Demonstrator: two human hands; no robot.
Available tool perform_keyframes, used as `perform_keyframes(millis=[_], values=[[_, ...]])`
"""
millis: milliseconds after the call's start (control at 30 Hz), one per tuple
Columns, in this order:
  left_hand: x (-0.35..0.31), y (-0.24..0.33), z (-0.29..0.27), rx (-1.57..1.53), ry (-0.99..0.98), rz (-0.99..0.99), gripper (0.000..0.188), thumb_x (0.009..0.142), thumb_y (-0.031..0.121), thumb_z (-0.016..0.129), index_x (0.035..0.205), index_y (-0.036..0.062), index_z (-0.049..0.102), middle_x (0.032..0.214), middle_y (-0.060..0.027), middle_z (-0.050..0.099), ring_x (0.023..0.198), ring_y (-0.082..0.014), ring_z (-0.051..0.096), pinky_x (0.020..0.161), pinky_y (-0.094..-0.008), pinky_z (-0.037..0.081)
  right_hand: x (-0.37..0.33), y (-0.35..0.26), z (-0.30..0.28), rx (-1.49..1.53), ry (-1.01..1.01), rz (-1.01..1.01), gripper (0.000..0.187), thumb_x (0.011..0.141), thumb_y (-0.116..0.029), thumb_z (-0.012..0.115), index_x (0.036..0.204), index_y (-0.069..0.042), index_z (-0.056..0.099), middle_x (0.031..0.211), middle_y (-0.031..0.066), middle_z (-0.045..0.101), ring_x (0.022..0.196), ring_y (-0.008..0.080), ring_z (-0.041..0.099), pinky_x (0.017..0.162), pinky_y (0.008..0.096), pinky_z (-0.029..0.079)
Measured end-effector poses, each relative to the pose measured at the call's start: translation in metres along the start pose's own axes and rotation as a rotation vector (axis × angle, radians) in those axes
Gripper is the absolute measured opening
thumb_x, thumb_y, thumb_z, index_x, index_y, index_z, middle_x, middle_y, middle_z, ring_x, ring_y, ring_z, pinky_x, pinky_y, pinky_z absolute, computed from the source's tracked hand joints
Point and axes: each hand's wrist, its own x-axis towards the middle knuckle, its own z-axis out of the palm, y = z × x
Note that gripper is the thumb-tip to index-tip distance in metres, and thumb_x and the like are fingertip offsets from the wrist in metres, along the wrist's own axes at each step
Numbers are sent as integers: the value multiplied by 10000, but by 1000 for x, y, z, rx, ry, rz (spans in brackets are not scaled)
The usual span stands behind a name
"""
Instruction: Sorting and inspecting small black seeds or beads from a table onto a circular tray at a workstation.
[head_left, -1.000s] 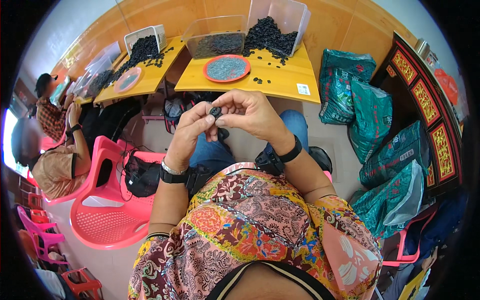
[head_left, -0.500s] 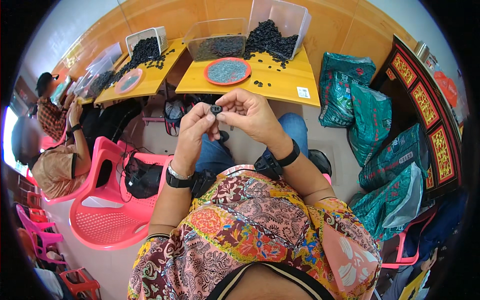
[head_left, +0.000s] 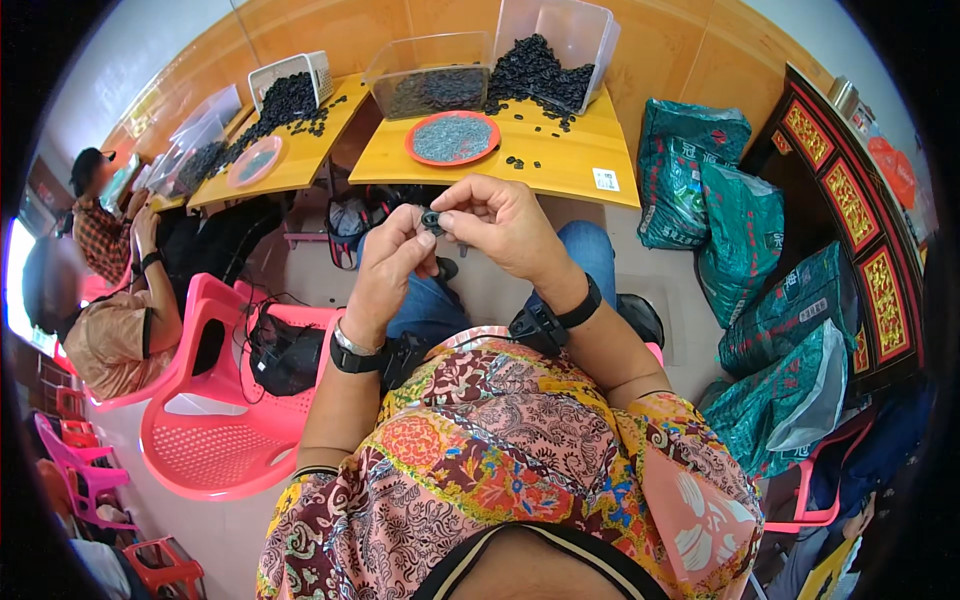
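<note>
Because it is so tiny, a small dark rounded piece (head_left: 432,219) seems to be held up close by both hands, where it can be seen well. It is held in the air, between the body and the yellow wooden desk (head_left: 560,183). A round red plate (head_left: 456,161) filled with little grey bits (head_left: 451,137) has been set near the front edge of the desk, likely so that it can be reached with ease. Behind it, a clear plastic tub (head_left: 430,62) is set upright, and dark pieces can be seen through its wall. Next to that, a big see-through box (head_left: 603,58) is tipped over, maybe so that its heap of black pieces (head_left: 540,75) can be spilled onto the desk. A few loose black pieces (head_left: 516,161) are spread to the right of the plate.

By the left hand (head_left: 385,255), the small piece is pinched between thumb and fingers, with the fingers curled in. By the right hand (head_left: 505,230), its other side is pinched with thumb and first finger, and the other fingers are bent. What may be hidden under the fingertips cannot be told.
</note>
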Motion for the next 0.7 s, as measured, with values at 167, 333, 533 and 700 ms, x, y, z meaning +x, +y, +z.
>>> perform_keyframes(millis=[167,333,533,700], values=[[1,0,-5,40,-49,-30,189,886,222,506,835,40,495,656,-32,531,589,-111,511,549,-229,400,1,2,-3,-72,-1,-3,135,836,-25,597,961,1,640,816,12,642,713,47,593,657,187,490],[1,2,-5,-8,-73,-56,198,876,239,517,824,48,504,657,-29,532,589,-109,531,544,-224,407,1,0,-2,-37,-41,-14,134,840,-37,594,960,1,642,815,6,638,714,47,588,665,192,490],[0,1,-2,-52,-36,-69,196,874,236,512,809,51,497,650,-28,526,576,-110,529,532,-221,402,1,0,-3,-64,-25,-1,129,840,-36,593,955,4,637,808,4,633,712,47,589,652,191,488],[0,2,-1,26,-6,-60,184,877,217,499,788,57,478,635,-25,517,571,-105,517,527,-217,394,1,1,-3,-51,-12,24,122,832,-31,600,944,4,635,802,4,632,710,45,587,638,189,485]])
